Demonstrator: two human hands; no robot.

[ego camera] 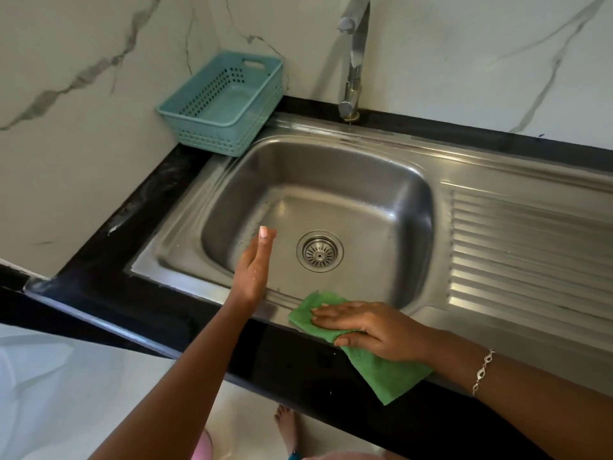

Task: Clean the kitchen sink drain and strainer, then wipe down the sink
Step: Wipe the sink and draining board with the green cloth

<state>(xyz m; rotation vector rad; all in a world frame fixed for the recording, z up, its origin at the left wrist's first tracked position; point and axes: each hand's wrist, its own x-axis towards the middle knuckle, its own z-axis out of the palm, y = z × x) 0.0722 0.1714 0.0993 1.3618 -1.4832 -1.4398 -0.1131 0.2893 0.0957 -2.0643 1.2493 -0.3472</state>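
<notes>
The stainless steel sink is set in a black counter, and its round strainer sits in the drain at the basin floor. A green cloth lies over the sink's front rim and hangs past the counter edge. My right hand presses flat on the cloth, fingers straight, thumb along its lower edge. My left hand hovers edge-on above the basin's front left corner, fingers straight and together, holding nothing.
A teal plastic basket stands at the back left corner of the counter. The tap rises behind the basin. A ribbed drainboard extends to the right. Marble walls close the back and left. A bare foot shows on the floor below.
</notes>
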